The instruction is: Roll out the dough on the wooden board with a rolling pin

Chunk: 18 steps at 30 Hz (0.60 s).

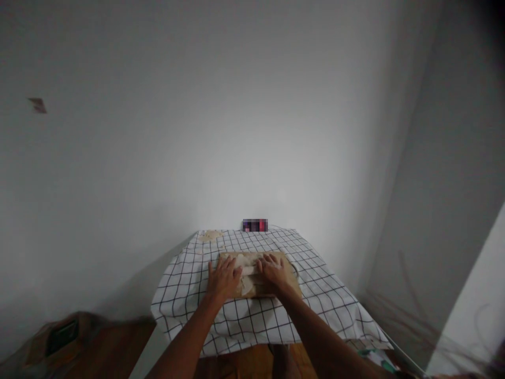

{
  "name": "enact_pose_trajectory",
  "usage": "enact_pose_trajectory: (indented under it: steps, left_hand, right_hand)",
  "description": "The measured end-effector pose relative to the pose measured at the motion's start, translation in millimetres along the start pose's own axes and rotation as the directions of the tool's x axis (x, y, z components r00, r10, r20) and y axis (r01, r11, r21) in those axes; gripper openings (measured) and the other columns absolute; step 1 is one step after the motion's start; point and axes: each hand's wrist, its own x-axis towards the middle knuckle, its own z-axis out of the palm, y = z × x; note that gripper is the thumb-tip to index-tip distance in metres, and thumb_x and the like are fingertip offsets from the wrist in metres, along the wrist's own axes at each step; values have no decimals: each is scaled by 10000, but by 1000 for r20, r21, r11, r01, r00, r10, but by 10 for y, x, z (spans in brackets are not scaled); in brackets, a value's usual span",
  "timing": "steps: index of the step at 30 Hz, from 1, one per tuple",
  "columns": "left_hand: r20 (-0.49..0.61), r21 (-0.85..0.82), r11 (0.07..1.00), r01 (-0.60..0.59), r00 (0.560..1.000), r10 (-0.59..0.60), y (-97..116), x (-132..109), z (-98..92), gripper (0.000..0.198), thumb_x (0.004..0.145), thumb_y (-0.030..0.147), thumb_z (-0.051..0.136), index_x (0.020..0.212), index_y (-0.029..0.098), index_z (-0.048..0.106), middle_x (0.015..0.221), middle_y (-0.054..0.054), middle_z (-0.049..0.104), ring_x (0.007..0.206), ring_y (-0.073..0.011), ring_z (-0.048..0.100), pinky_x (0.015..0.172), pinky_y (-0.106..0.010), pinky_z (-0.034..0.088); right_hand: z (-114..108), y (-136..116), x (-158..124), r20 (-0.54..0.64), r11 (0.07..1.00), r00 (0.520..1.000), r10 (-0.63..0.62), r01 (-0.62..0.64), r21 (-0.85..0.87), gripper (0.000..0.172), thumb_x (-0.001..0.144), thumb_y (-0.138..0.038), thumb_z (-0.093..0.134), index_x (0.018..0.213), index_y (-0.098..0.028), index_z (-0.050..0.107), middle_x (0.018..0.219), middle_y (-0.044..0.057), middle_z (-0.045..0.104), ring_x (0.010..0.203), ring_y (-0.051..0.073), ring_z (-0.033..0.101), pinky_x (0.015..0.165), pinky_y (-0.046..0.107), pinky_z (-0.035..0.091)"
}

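Observation:
On a wooden board lies a pale, floury-looking layer. A pale horizontal roll shows between my hands; I cannot tell whether it is rolled dough or a rolling pin, as my hands cover its ends. My left hand rests palm down over the left end, fingers spread. Over the right end lies my right hand, also palm down with its fingers apart and slightly bent. Neither hand is wrapped round anything that shows.
The board sits on a table with a white, black-checked cloth. A beige patch lies at its back left corner. A small pixelated object stands at the back edge, against the wall. A brown box is on the floor at left.

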Motion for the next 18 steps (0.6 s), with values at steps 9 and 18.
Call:
enact_pose_trajectory:
  steps: [9, 18]
  left_hand:
    - [165, 60, 996, 64, 984, -73, -164, 862, 204, 551, 1173, 527, 430, 1597, 284, 685, 1730, -143, 607, 1646, -422, 494, 1360, -724, 321]
    - [225, -40, 984, 174, 961, -161, -405, 1592, 535, 659, 1171, 597, 316, 1612, 218, 627, 1706, -187, 618, 1603, -401, 519, 1286, -640, 423]
  right_hand:
    - [65, -63, 605, -2, 993, 999, -44, 44, -106, 492, 1203, -363, 324, 1450, -284, 742, 1477, 153, 782, 1385, 334, 700, 1203, 560, 479]
    - [274, 60, 1519, 196, 999, 979, 48, -48, -2, 619, 1206, -535, 290, 1380, -173, 761, 1490, 221, 753, 1405, 354, 701, 1154, 538, 527]
